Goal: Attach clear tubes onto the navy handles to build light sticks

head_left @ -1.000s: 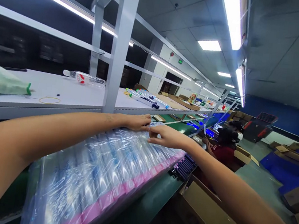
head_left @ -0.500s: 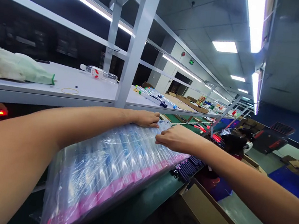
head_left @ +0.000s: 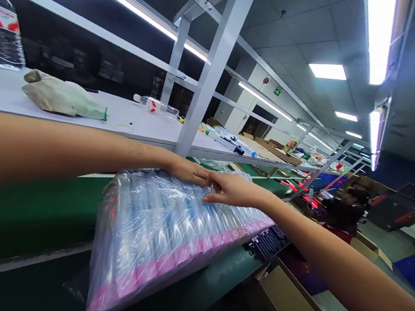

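Two long fluorescent strips (head_left: 376,35) and several ceiling panels lit a factory hall, where a green conveyor belt (head_left: 24,208) ran from the lower left of the frame towards the right middle under a white shelf (head_left: 146,126) carried on grey metal posts (head_left: 219,65). On that shelf lay a pale cloth bag (head_left: 62,97), a rubber band (head_left: 124,127), a water bottle on its side (head_left: 156,106) and a few loose markers (head_left: 228,142); a second, upright bottle (head_left: 0,26) stood at the upper left. A film-wrapped pack of pens (head_left: 167,232) sat on the belt at centre frame, its near edge overhanging the belt's front. Its long axis ran from bottom centre up towards the right middle, while the pens inside lay crosswise, pink ends towards the lower right. The left hand (head_left: 186,169) lay flat on the pack's far edge, fingers uncurled. The right hand (head_left: 231,189) touched the film just beside it; whether its fingertips pinched the wrap could not be told. An open cardboard box (head_left: 297,310) stood at the lower right, and a co-worker (head_left: 345,214) sat further along the line.
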Action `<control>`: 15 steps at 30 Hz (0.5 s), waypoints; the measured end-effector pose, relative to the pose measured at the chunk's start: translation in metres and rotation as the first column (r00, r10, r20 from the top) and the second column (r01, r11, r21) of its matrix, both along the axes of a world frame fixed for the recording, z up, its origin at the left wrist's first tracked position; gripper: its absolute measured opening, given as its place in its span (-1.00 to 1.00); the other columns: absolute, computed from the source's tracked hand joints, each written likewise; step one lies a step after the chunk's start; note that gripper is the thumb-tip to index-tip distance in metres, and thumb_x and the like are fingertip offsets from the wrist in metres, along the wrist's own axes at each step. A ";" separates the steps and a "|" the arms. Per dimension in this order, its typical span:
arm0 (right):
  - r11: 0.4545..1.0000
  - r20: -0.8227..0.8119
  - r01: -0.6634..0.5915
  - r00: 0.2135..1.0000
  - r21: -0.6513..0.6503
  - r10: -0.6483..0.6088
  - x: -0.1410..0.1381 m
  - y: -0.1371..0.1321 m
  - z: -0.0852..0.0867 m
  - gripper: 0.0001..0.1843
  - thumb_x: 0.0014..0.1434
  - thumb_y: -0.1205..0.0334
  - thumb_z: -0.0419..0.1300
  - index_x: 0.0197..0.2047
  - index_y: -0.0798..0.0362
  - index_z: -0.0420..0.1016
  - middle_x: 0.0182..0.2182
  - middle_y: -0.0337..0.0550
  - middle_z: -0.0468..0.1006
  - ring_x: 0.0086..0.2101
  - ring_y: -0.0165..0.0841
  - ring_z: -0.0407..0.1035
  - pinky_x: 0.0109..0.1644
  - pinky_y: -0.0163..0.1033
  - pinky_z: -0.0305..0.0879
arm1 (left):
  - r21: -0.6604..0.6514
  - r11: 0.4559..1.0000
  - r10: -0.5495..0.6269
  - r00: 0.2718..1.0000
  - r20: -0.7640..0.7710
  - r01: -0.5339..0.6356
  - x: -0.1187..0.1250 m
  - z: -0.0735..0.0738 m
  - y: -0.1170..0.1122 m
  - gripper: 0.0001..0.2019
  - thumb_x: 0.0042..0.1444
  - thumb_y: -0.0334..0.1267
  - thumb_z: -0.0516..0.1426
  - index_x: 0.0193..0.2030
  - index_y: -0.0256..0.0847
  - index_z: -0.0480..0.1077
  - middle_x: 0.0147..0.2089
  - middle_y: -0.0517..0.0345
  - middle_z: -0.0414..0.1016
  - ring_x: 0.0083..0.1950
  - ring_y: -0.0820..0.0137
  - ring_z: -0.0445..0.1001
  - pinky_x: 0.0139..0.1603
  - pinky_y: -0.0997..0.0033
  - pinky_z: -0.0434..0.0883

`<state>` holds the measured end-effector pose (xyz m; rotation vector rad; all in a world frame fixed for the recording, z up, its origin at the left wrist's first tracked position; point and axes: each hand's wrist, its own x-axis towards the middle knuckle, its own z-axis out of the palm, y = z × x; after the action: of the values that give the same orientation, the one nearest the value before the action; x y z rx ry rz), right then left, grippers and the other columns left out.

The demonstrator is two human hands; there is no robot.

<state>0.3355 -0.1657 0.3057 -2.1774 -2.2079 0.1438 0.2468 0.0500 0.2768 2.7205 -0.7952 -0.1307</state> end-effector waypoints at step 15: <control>0.987 -0.061 -0.136 0.990 -0.088 0.131 -0.004 0.003 0.019 -0.86 0.34 0.19 0.16 -0.27 0.00 0.34 -0.39 -0.28 0.41 -0.39 -0.40 0.26 -0.30 -0.25 0.10 | -0.062 0.993 0.098 0.995 0.013 -0.097 0.001 -0.005 0.007 -0.48 0.32 0.03 0.11 0.37 0.00 0.38 0.43 0.21 0.35 0.45 0.25 0.28 0.39 0.43 0.20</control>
<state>0.3313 -0.1625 0.3249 -2.0412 -2.3611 0.3117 0.2481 0.0570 0.2716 2.6990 -0.6575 -0.0624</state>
